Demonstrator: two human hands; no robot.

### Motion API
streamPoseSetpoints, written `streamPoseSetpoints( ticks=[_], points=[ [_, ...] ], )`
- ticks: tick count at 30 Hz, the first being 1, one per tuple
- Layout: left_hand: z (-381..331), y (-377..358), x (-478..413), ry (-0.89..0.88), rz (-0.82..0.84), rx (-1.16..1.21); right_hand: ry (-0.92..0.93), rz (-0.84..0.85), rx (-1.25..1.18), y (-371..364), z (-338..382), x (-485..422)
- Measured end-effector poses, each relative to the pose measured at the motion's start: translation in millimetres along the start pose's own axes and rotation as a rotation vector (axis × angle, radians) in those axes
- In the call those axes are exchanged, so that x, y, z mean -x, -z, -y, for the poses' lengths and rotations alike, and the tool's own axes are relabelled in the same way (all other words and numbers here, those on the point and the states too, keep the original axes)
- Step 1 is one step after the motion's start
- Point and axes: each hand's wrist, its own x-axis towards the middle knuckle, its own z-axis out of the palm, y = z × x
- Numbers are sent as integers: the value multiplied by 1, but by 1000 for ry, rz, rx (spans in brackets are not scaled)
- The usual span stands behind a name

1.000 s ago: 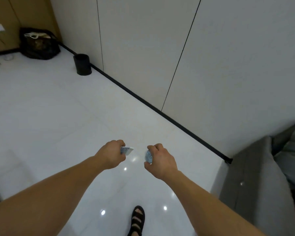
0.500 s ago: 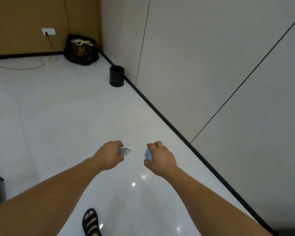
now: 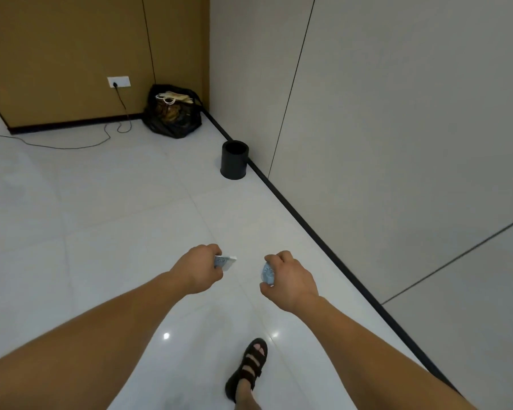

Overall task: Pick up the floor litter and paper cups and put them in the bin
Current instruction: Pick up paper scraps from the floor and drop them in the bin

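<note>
Compared with half a second ago, the black bin (image 3: 234, 159) sits nearer the middle of the head view and looks bigger, and the black bag (image 3: 172, 113) in the corner is now fully visible. Both hands keep the same pose. The left hand (image 3: 200, 269) is curled around a flattened blue-and-white paper cup (image 3: 225, 261), and the cup's white edge sticks out of the fist toward the right. The right hand (image 3: 290, 281) is clenched around a crumpled blue paper cup (image 3: 267, 273), which shows on the inner side of the fist, under the fingers. Both cups are in the air above the tiled floor (image 3: 101, 217), well apart from the bin, which stands ahead beside the wall. I judge that the step in hand is carrying the cups to the bin. The next move calls for walking closer, bringing each hand over the opening and then letting go.
</note>
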Motion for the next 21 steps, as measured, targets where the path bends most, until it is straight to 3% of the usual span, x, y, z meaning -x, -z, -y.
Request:
streamPoseSetpoints(
  ticks=[12, 21],
  points=[
    [-1, 98, -217, 138, -93, 47, 123, 2, -10, 68, -6, -273],
    [43, 164, -392, 122, -81, 103, 105, 4, 30, 88, 18, -462]
  ],
)
